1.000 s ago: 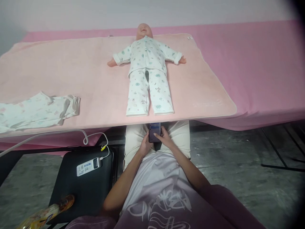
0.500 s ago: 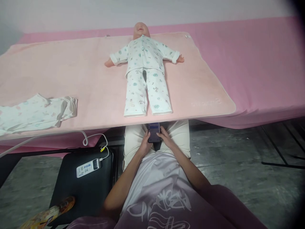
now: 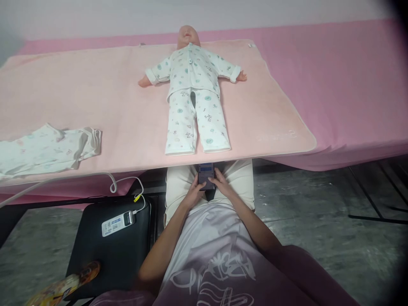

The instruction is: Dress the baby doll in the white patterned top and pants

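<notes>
Both hands hold a dark smartphone low over my lap, just under the table's front edge. My left hand is wrapped round its left side, with the thumb on the lower screen. My right hand grips the right side, its thumb also on the screen. The phone's top end is partly hidden by the table edge. Beyond it, a baby doll lies on its back in a white printed top and white printed trousers, arms spread out.
A pink blanket lies under the doll, over a pink tablecloth. Folded baby clothes rest at the left. Down left, a white power bank with a cable lies on a black seat, near a patterned bottle-like object.
My left thumb has moved inward onto the phone's lower screen. The view has tilted slightly, so the doll and table sit a little higher. The doll's pose is unchanged.
</notes>
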`<state>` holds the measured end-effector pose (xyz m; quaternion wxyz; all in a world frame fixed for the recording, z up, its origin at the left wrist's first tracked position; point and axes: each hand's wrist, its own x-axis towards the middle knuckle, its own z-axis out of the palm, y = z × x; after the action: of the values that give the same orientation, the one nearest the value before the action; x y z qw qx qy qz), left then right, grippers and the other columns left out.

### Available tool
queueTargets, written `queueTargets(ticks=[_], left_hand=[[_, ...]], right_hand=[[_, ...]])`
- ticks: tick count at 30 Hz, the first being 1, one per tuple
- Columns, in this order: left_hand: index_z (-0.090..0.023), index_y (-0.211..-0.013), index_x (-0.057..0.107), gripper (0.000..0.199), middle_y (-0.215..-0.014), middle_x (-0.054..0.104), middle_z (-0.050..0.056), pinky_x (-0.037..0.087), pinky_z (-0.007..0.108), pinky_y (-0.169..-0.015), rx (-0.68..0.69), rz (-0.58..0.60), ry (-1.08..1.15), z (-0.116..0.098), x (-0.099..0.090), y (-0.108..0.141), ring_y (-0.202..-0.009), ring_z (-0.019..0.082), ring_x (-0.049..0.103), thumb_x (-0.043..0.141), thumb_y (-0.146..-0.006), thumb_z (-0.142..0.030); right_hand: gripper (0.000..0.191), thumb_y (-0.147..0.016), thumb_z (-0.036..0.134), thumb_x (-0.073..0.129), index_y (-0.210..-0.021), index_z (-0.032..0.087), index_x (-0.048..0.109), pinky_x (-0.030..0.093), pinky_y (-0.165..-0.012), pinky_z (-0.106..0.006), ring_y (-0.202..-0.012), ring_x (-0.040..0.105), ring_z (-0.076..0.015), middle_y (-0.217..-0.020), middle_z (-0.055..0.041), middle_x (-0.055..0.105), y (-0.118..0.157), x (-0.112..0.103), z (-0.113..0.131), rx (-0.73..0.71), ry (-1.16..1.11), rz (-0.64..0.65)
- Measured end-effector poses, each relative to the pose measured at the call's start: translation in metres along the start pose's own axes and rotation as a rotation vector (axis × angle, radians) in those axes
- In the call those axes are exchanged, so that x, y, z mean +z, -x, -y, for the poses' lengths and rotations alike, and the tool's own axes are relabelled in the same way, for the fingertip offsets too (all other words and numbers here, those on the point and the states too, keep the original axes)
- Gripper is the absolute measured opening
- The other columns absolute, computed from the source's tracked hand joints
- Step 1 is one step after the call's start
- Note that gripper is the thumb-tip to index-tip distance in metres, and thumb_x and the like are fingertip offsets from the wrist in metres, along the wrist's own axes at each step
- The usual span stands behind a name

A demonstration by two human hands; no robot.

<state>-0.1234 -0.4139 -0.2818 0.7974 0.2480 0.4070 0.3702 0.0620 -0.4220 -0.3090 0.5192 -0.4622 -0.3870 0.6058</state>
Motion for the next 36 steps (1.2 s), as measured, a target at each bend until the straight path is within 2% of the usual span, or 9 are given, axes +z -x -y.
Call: queueTargets(ticks=[4,9,14,19,24,28,30,33,36], left_hand=[[-0.029,-0.164,0.065,0.081,-0.147,0.079,0.008,0.055,0.039,-0.115,0.018,0.036,0.099,0.0005,-0.0001,-0.0036,-0.138,0.030,0.072,0.092,-0.089,-0.043],[-0.025,-0.156,0.070,0.069,-0.146,0.079,0.009,0.056,0.036,-0.114,0.054,-0.022,0.100,-0.0002,0.0045,-0.0070,-0.141,0.029,0.070,0.091,-0.095,-0.050],[-0.025,-0.154,0.071,0.070,-0.149,0.078,0.010,0.055,0.039,-0.118,0.050,0.000,0.093,-0.0026,0.0082,-0.0034,-0.144,0.031,0.070,0.093,-0.093,-0.052],[-0.030,-0.160,0.068,0.079,-0.144,0.081,0.007,0.053,0.042,-0.122,0.016,-0.016,0.046,-0.0028,0.0070,0.0008,-0.140,0.030,0.072,0.098,-0.087,-0.033],[-0.027,-0.159,0.068,0.073,-0.150,0.078,0.010,0.055,0.041,-0.118,0.031,0.002,0.101,-0.0012,0.0046,-0.0035,-0.143,0.032,0.070,0.092,-0.094,-0.050],[-0.027,-0.158,0.069,0.071,-0.149,0.078,0.009,0.056,0.038,-0.115,0.040,-0.036,0.087,-0.0011,0.0040,-0.0060,-0.141,0.030,0.071,0.091,-0.095,-0.053],[-0.027,-0.158,0.069,0.074,-0.149,0.079,0.009,0.056,0.037,-0.112,0.041,-0.011,0.088,-0.0024,0.0040,-0.0044,-0.139,0.029,0.072,0.092,-0.094,-0.055],[-0.027,-0.160,0.068,0.077,-0.148,0.079,0.009,0.055,0.036,-0.111,0.033,0.029,0.078,-0.0045,0.0041,-0.0003,-0.136,0.029,0.073,0.095,-0.091,-0.047],[-0.030,-0.163,0.065,0.082,-0.143,0.081,0.007,0.054,0.036,-0.112,0.012,0.009,0.056,-0.0045,0.0040,0.0019,-0.131,0.027,0.075,0.097,-0.089,-0.033]], right_hand=[[0.055,-0.092,0.063,0.083,-0.135,0.031,0.069,0.049,-0.127,-0.045,-0.139,0.065,-0.0305,-0.141,-0.0072,0.075,0.0019,-0.0012,0.0035,0.022,0.009,0.015],[0.059,-0.090,0.063,0.084,-0.137,0.030,0.069,0.048,-0.129,-0.046,-0.142,0.064,-0.0311,-0.146,-0.0071,0.074,0.0027,-0.0006,0.0050,0.015,-0.006,0.032],[0.057,-0.090,0.061,0.085,-0.136,0.031,0.068,0.048,-0.130,-0.047,-0.141,0.066,-0.0315,-0.145,-0.0067,0.075,0.0033,-0.0010,0.0062,0.030,-0.026,0.036],[0.057,-0.088,0.065,0.085,-0.131,0.031,0.070,0.049,-0.131,-0.048,-0.148,0.062,-0.0330,-0.145,-0.0066,0.075,0.0035,-0.0015,0.0066,0.065,-0.021,0.004],[0.061,-0.087,0.065,0.087,-0.134,0.031,0.070,0.048,-0.132,-0.049,-0.149,0.062,-0.0336,-0.147,-0.0072,0.075,0.0035,-0.0013,0.0062,0.058,-0.033,0.005],[0.057,-0.090,0.063,0.085,-0.135,0.031,0.070,0.048,-0.132,-0.048,-0.146,0.064,-0.0326,-0.146,-0.0067,0.075,0.0050,-0.0019,0.0062,0.047,-0.034,0.036],[0.056,-0.093,0.062,0.085,-0.136,0.031,0.069,0.048,-0.132,-0.048,-0.142,0.067,-0.0311,-0.145,-0.0060,0.075,0.0053,-0.0021,0.0057,0.032,-0.035,0.050],[0.059,-0.092,0.063,0.087,-0.137,0.031,0.066,0.053,-0.126,-0.046,-0.135,0.070,-0.0294,-0.142,-0.0062,0.075,0.0045,-0.0015,0.0032,0.015,-0.037,0.057],[0.068,-0.087,0.063,0.093,-0.139,0.031,0.064,0.059,-0.117,-0.043,-0.130,0.072,-0.0286,-0.140,-0.0064,0.075,0.0028,0.0005,-0.0003,0.014,-0.018,0.047]])
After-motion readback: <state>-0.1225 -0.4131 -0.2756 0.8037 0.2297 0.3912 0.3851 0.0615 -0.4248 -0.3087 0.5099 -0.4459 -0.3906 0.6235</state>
